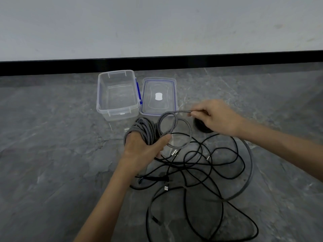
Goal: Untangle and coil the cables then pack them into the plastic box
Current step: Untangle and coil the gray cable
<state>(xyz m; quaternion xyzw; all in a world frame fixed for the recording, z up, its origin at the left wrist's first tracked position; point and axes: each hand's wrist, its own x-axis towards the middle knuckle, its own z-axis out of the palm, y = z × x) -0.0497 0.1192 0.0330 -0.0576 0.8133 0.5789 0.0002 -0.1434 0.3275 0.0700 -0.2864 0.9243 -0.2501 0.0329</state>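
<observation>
Black cables [206, 173] sprawl in a loose tangle nearest the camera, crossing one another on a grey, marbled stone floor [52, 154]; their lowest loops run off the bottom edge. A USB plug [166, 187] lies among them, and a wider grey strap-like cable [249, 179] arcs around the tangle's right side. Where any one black strand begins or ends is hard to follow.

At the left, a bare forearm rises from the bottom edge to the left hand [141, 149], which is closed around a coil of grey braided cable [141, 130]; the turns wrap over the fingers, with the thumb pressed toward the loose loop beside it. Beyond that hand stands the clear plastic box [117, 95], open and upright, with nothing in it. Just to its right, touching or nearly so, its lid [159, 96] lies flat, blue-trimmed with a white patch at the centre.

From the coil, the same grey cable swings out in a free loop and rises to the right hand [215, 117], which pinches the strand between thumb and fingers. Metal-tipped connectors [174, 151] hang near the bottom of that loop. Behind the right hand, a small dark coil [202, 127] lies on the floor, mostly hidden by the fingers.

Farther back, a black skirting strip [157, 64] runs along the foot of a plain pale wall [157, 23].
</observation>
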